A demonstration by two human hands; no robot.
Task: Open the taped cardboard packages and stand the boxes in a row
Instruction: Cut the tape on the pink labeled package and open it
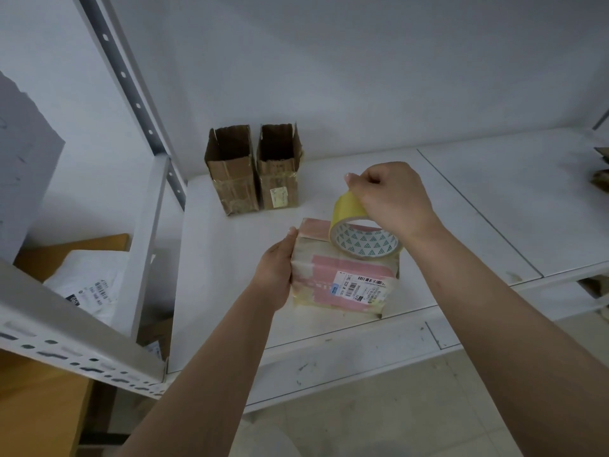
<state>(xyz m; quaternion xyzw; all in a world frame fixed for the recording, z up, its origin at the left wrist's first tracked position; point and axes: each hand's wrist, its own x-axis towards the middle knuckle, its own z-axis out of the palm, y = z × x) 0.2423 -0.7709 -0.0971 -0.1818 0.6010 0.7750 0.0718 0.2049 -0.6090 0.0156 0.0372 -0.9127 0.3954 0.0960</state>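
Head | white shelf (478,199) | left hand (275,268) grips package (342,282) | right hand (392,196) pinches tape (349,206)

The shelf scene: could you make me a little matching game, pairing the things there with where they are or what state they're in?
Things:
1. Open boxes
2. Tape roll
3. Taped package
4. White parcel

Places or states:
A. Held steady at its side by the left hand
B. Resting on top of the package, its yellow strip pinched by the right hand
C. Standing side by side at the back of the shelf
D. Lying lower down, left of the shelf post

Pairs: 1-C, 2-B, 3-A, 4-D
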